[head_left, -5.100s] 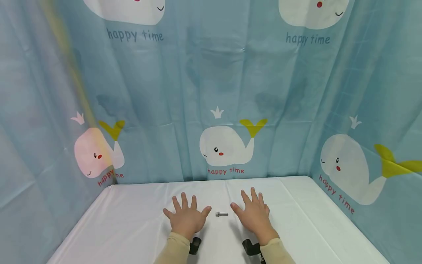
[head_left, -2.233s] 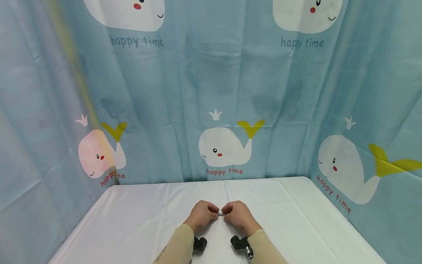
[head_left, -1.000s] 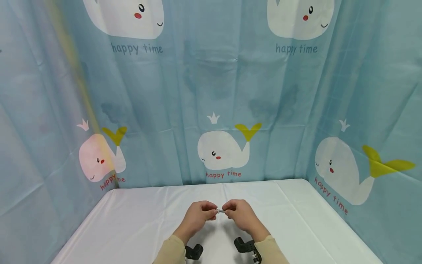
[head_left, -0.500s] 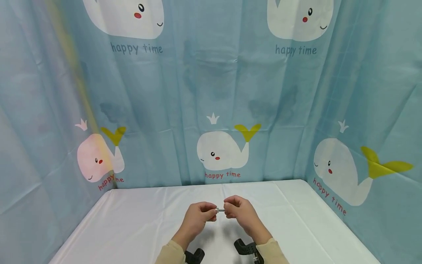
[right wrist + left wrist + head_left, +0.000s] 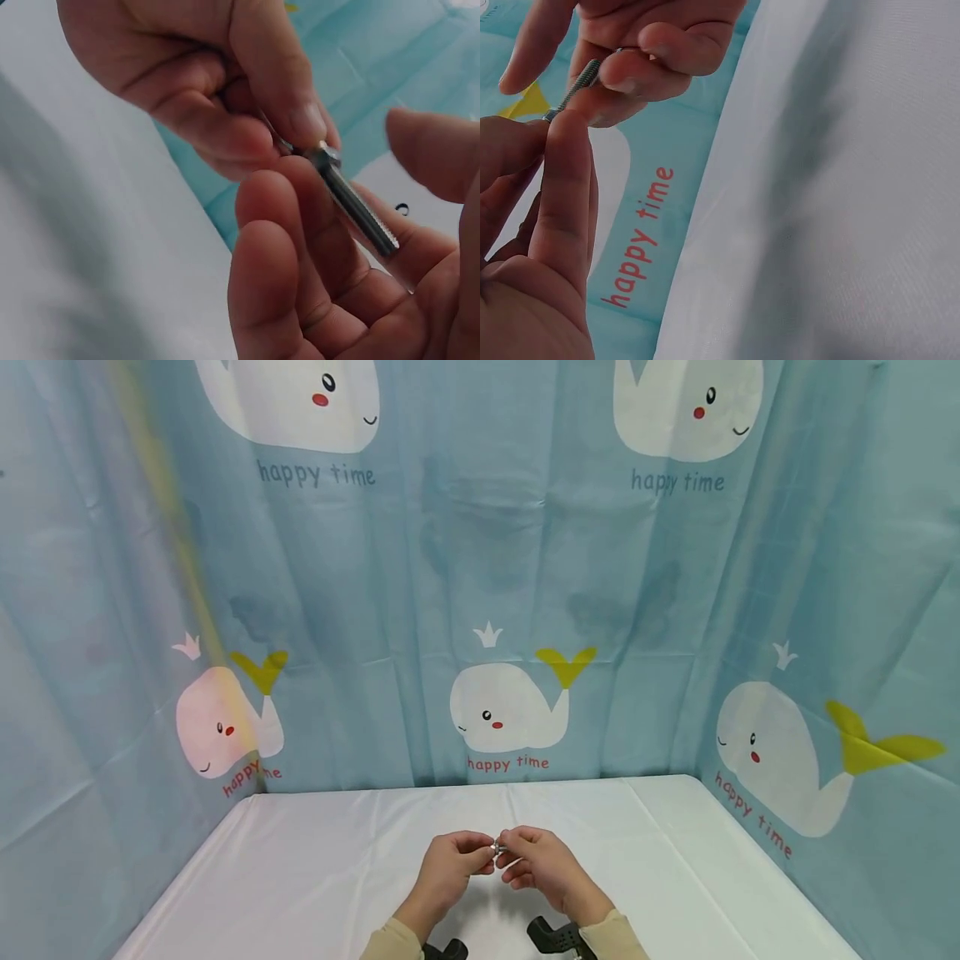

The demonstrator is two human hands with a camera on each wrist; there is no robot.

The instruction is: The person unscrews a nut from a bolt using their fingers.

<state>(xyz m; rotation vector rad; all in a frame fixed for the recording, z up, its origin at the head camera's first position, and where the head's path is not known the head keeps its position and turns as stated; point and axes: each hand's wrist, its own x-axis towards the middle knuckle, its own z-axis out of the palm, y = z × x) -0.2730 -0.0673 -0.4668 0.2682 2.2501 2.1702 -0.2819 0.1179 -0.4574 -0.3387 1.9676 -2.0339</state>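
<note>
A small silver bolt point(image 5: 500, 848) with a threaded shaft is up between both hands in the head view. My left hand point(image 5: 447, 870) pinches its head end between thumb and fingers. In the right wrist view, a hex-shaped piece of the bolt point(image 5: 352, 199) shows right beside the left fingertips, with the shaft pointing away from them. My right hand point(image 5: 549, 870) is around the shaft, palm partly turned up. Its thumb stands apart from the bolt, and its loosely bent fingers lie under and against the shaft. The left fingers hide the bolt's very end.
A white cloth covers the table point(image 5: 300, 877) under the hands. Behind and at both sides hangs a blue curtain point(image 5: 337, 710) printed with whales. Black wrist devices point(image 5: 553, 937) show near the cuffs.
The bolt lay on the table between spread hands; both hands then gripped and lifted it. Since half a second ago the right hand has moved left along the shaft and its thumb has lifted off.
</note>
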